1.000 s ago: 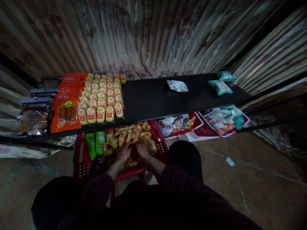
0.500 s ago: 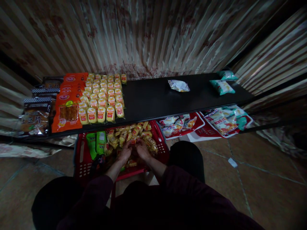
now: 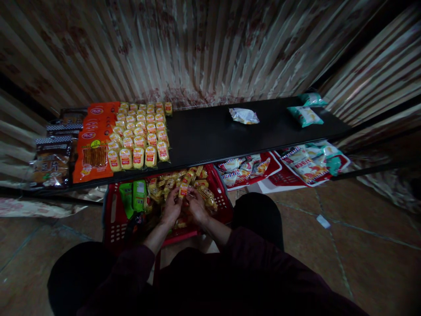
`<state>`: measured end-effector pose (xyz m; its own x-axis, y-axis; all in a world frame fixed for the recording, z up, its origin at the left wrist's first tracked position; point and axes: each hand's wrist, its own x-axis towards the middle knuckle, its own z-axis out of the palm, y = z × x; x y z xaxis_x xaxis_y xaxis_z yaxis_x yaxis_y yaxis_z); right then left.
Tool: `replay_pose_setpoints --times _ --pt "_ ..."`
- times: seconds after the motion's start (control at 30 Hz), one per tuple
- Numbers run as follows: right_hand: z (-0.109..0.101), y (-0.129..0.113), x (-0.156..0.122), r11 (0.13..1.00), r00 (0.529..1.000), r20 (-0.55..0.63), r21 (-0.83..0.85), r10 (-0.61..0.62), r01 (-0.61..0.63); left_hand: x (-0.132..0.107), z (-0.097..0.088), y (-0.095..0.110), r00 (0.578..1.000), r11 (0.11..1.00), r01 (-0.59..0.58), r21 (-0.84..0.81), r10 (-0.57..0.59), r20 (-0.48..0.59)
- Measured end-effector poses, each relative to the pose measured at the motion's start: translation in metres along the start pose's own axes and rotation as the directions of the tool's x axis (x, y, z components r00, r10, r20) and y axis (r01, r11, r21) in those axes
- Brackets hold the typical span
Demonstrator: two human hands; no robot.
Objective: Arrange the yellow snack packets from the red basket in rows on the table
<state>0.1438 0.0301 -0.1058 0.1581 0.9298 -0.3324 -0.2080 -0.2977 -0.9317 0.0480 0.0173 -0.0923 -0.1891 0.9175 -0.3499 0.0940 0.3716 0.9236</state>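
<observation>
Both hands are down in a red plastic basket (image 3: 113, 219) on the floor, which is full of small yellow snack packets (image 3: 164, 184) and some green packets (image 3: 133, 195). My left hand (image 3: 171, 208) and my right hand (image 3: 196, 206) are closed side by side around one yellow packet with a red label (image 3: 183, 190), lifted a little above the pile. Just above the basket runs a black shelf (image 3: 210, 131). On its left part lie neat rows of the same yellow packets (image 3: 140, 131).
Orange packs (image 3: 92, 145) and dark packs (image 3: 51, 160) lie at the shelf's left end. A white bag (image 3: 244, 116) and green bags (image 3: 304, 115) lie to the right. Red trays of bagged snacks (image 3: 250, 169) sit under the shelf. Tiled floor extends to the right.
My hands, which were sorting low in the pile, have come up a little with one yellow packet held between them. The view has shifted slightly.
</observation>
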Motion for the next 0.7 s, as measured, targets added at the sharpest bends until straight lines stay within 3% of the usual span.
replay_pose_setpoints --times 0.2,0.47,0.7 --pt "0.005 -0.026 -0.008 0.990 0.999 -0.030 0.139 0.033 -0.029 -0.013 -0.008 0.024 0.999 0.995 -0.034 -0.089 0.036 0.021" --pt "0.008 -0.067 -0.016 0.984 0.991 0.066 0.144 -0.118 0.107 -0.026 -0.009 0.059 0.972 0.963 -0.228 -0.143 0.233 0.020" --pt "0.004 -0.072 -0.013 0.980 0.983 0.070 0.113 -0.171 0.162 -0.026 -0.003 0.068 0.967 0.962 -0.252 -0.102 0.255 0.010"
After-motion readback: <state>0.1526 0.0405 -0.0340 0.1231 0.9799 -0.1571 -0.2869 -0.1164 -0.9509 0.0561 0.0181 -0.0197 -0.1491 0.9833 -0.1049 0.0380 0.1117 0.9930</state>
